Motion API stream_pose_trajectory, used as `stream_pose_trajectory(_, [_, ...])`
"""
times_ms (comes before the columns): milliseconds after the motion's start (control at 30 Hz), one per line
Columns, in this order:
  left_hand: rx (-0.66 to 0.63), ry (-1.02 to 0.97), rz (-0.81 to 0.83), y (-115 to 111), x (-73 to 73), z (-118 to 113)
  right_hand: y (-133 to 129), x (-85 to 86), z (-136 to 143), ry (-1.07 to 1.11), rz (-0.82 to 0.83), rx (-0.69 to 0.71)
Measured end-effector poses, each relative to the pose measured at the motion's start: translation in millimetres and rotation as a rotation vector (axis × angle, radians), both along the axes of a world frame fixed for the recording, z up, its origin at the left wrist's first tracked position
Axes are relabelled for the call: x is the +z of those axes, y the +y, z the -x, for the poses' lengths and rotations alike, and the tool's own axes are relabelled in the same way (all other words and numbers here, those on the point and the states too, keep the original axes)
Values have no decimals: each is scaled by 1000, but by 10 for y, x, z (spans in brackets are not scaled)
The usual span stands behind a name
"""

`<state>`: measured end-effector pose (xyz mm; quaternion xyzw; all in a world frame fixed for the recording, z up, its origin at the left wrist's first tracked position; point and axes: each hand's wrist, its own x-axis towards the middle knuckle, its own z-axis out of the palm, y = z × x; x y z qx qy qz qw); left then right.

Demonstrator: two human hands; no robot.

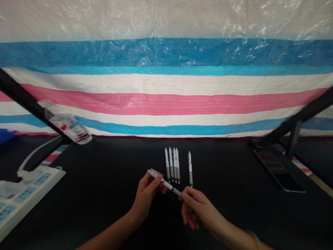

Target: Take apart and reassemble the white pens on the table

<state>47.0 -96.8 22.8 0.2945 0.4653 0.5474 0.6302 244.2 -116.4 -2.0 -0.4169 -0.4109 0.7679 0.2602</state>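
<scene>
Between my two hands is a white pen with a grey grip [168, 185], tilted down toward the right. My left hand [148, 189] pinches its white barrel near the clip end. At the grey tip end, the thumb and fingers of my right hand [196, 205] close on the pen and hide its point. Just beyond my hands several like pens [172, 166] lie side by side on the black table [117, 163], grey ends toward me. One more white and grey pen [190, 168] lies apart to their right, its tip close to my right hand.
A white power strip [31, 194] with a plugged-in cable is at the left. Behind it a clear plastic bottle [71, 125] leans by a black bar. A dark phone [279, 172] lies at the right near another black bar [293, 118]. Striped sheeting [166, 104] hangs behind the table.
</scene>
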Motion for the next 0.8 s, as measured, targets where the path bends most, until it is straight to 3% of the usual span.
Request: stream_pose_trajectory(800, [19, -15, 0, -4, -39, 9, 7, 86, 4, -66, -31, 2])
